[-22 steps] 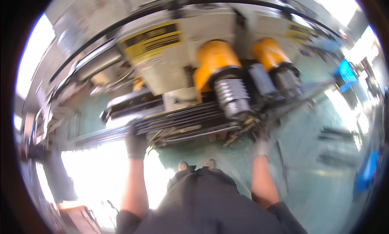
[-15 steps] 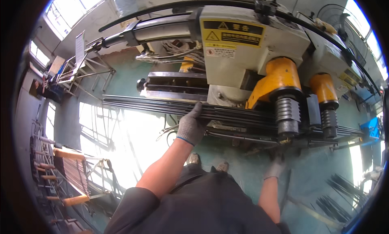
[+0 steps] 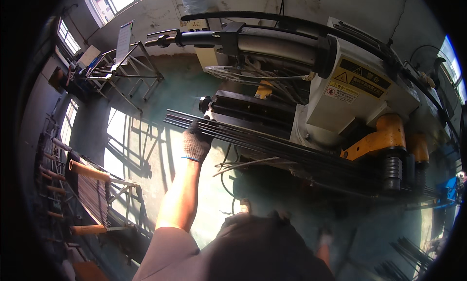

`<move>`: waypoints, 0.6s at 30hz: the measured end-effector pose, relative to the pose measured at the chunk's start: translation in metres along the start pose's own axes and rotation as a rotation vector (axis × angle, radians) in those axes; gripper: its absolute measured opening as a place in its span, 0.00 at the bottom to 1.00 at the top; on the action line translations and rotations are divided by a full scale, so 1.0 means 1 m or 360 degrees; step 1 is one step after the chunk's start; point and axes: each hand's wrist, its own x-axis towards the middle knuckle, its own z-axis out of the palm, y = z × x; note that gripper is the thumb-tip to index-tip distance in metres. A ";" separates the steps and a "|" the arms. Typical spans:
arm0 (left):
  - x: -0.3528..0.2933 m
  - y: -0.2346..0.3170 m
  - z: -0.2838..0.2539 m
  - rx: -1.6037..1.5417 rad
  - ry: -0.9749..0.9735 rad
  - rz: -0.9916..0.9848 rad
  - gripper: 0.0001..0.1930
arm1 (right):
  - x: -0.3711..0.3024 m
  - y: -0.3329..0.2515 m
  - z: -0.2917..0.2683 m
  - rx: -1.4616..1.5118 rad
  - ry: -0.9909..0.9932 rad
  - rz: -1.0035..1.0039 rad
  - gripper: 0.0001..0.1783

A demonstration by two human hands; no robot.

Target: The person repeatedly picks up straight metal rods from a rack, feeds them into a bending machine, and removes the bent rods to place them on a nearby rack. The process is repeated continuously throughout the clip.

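A bundle of long, thin black rods [image 3: 243,137] lies along the front of a white and orange machine [image 3: 321,106], their left ends sticking out past its bed. Near those ends my left hand [image 3: 196,144], in a grey knitted glove, is closed around the bundle. My right hand [image 3: 325,239], also gloved, hangs low near my right side, apart from the rods. Shade and blur hide its fingers. Toward the right, the rods pass below an orange clamp arm [image 3: 374,142] with a ribbed metal cylinder [image 3: 392,171] under it.
A hydraulic cylinder [image 3: 272,42] runs along the machine's top. Leftward stand a metal frame stand [image 3: 131,69] and a rack with cardboard tubes [image 3: 87,170]. More black rods [image 3: 411,252] lie at the lower right. A loose cable [image 3: 224,171] hangs by the bed.
My left hand has moved left along the rods toward their ends. My right hand has dropped away from beneath the clamp area. The view has swung left, so the machine appears farther right.
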 end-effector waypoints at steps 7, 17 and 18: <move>0.067 0.069 -0.114 -0.0638 0.0525 -0.0078 0.10 | -0.003 0.066 0.061 -0.1916 -0.0168 -0.0508 0.24; 0.038 0.078 -0.103 0.2076 -0.0069 0.0639 0.34 | -0.027 0.069 0.099 -0.2201 -0.0632 -0.0199 0.27; 0.033 0.081 -0.102 0.2341 -0.0143 0.0754 0.37 | -0.030 0.054 0.093 -0.2074 -0.0593 -0.0165 0.26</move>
